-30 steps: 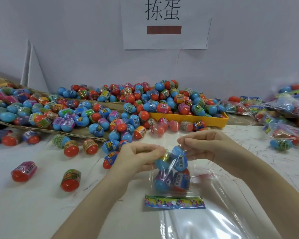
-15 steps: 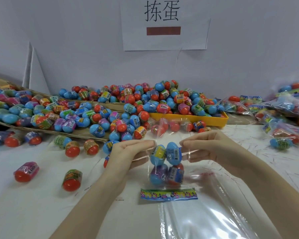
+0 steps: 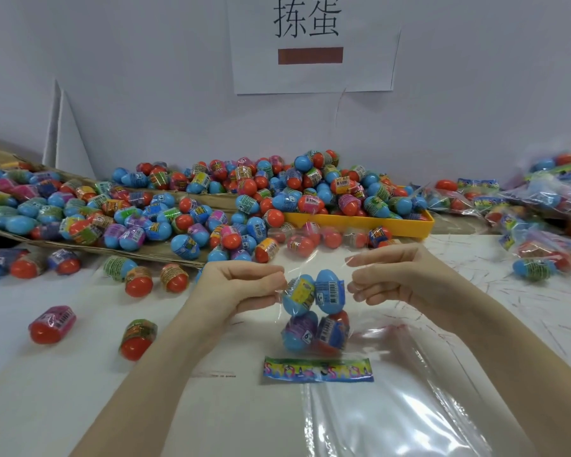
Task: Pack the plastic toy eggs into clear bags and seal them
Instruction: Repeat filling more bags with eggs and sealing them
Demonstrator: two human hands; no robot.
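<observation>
Both hands pinch the top of a clear bag (image 3: pixel 314 328), left hand (image 3: pixel 241 288) and right hand (image 3: pixel 389 278) on opposite edges, fingers curled tight. Four toy eggs (image 3: pixel 315 310) sit inside, above a colourful header card (image 3: pixel 318 369) near the table (image 3: pixel 80 390).

The paper sign (image 3: pixel 314 44) on the wall before me reads "拣蛋". The egg (image 3: pixel 298 331) in my bag shows a "6". Barcodes are too small to read.

One head-worn view — looking forward and down, seemingly close over the table (image 3: pixel 80 407).
</observation>
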